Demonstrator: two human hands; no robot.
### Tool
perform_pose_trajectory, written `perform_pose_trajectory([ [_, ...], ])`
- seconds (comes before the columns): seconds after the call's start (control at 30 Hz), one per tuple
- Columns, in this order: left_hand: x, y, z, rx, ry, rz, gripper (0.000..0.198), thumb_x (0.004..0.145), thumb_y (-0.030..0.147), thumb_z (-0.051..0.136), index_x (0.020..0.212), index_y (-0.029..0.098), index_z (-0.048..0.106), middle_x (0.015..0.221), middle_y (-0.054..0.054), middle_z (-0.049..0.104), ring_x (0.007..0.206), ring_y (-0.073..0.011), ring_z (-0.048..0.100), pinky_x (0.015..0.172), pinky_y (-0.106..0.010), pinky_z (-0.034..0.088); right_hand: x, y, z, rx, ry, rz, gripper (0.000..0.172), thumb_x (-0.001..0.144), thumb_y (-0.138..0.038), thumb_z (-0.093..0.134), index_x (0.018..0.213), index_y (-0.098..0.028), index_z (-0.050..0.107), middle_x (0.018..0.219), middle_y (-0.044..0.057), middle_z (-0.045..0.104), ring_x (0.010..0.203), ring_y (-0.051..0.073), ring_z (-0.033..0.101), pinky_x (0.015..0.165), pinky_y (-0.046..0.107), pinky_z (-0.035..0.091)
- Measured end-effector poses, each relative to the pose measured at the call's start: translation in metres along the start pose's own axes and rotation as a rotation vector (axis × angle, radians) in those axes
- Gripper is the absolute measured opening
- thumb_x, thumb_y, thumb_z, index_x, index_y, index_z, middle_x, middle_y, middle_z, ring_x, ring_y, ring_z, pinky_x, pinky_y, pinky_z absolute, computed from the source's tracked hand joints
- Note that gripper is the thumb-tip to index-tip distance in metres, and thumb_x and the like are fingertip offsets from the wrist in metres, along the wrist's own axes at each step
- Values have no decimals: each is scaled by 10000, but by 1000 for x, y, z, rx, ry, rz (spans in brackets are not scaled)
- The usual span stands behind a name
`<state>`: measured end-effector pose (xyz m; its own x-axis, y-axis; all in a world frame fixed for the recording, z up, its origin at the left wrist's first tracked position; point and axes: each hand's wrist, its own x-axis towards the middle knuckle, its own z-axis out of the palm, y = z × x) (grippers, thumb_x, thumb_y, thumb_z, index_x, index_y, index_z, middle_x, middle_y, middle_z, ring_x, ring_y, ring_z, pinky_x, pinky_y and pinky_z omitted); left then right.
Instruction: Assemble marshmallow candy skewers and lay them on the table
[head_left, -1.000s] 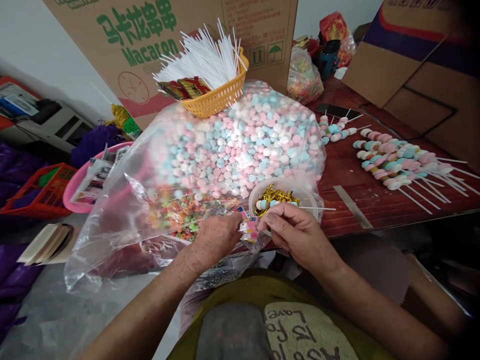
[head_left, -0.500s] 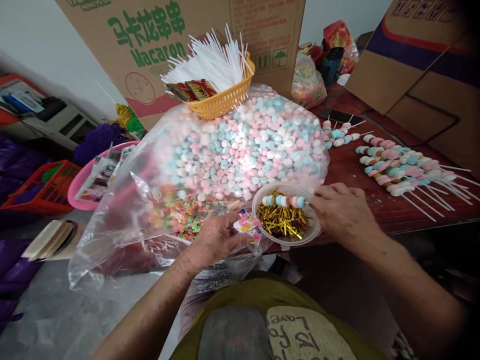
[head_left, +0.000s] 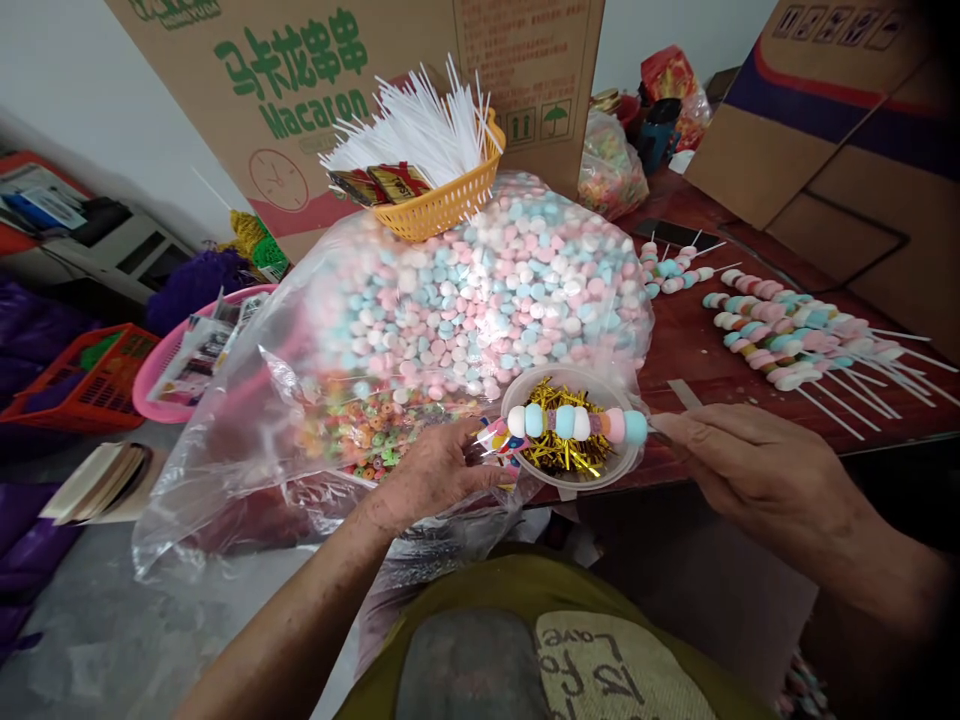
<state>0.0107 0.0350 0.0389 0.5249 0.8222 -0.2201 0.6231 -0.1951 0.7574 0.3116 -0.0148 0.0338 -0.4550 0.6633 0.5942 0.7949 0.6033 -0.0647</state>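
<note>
My right hand (head_left: 742, 470) pinches the stick end of a marshmallow skewer (head_left: 574, 424), strung with blue, white and pink pieces and some rings between them. The skewer lies level above a clear plastic bowl (head_left: 517, 386) of gold tinsel strips (head_left: 566, 460). In my left hand (head_left: 435, 470) is a small printed plastic bag (head_left: 501, 436), pinched between thumb and fingers. The skewer's white tip is at the bag; whether it is inside I cannot tell. Behind my left hand a big clear bag (head_left: 465, 300) holds loose marshmallows, with colourful rings (head_left: 390, 425) near its front.
Finished skewers (head_left: 802, 335) lie piled on the dark red table (head_left: 675, 350) at right, with a few short ones (head_left: 679, 265) behind. A yellow basket (head_left: 442, 208) of white sticks rests on the big bag. Cardboard boxes (head_left: 300, 170) stand behind; a pink basin (head_left: 150, 385) is at left.
My right hand has moved right and nearer to me, and the skewer with it is closer to the camera. Its tip has come to the printed bag in my left hand.
</note>
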Motion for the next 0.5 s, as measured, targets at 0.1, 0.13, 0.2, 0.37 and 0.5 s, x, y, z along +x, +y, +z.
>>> perform_pose_trajectory([
  [0.1, 4, -2, 0, -19, -6, -6, 473, 765, 444, 634, 1149, 168, 611, 758, -17, 652, 661, -136, 547, 575, -232, 413, -4, 7, -4, -82, 12, 38, 257, 852, -126, 510, 1062, -217, 627, 911, 98, 685, 772, 257, 647, 675, 387, 519],
  [0.13, 6, -2, 0, -12, -7, -16, 484, 762, 445, 634, 1158, 167, 604, 725, -8, 636, 633, -127, 531, 559, -228, 399, -5, 8, -5, -101, 17, 69, 259, 857, -128, 508, 1071, -213, 626, 921, 104, 684, 785, 258, 648, 687, 384, 518],
  [0.2, 8, -2, -1, 16, -1, -43, 514, 754, 461, 641, 1173, 168, 584, 649, 18, 585, 577, -112, 490, 524, -222, 361, -6, 8, -6, -101, 28, 94, 271, 856, -122, 516, 1091, -202, 623, 924, 109, 684, 797, 251, 649, 703, 371, 520],
  [0.37, 12, 7, -5, 78, -12, -70, 550, 727, 458, 676, 1179, 182, 527, 618, 45, 524, 561, -111, 461, 506, -226, 311, -8, 3, 2, -78, 66, 1, 329, 815, -85, 562, 1114, -209, 628, 903, 98, 693, 779, 247, 648, 693, 380, 520],
  [0.5, 13, 9, -7, 89, -22, -81, 566, 728, 440, 684, 1202, 189, 502, 631, 45, 521, 569, -112, 459, 513, -229, 316, -11, 5, 3, -32, 29, 9, 397, 817, -74, 545, 1159, -267, 601, 896, 78, 686, 780, 254, 646, 669, 396, 517],
])
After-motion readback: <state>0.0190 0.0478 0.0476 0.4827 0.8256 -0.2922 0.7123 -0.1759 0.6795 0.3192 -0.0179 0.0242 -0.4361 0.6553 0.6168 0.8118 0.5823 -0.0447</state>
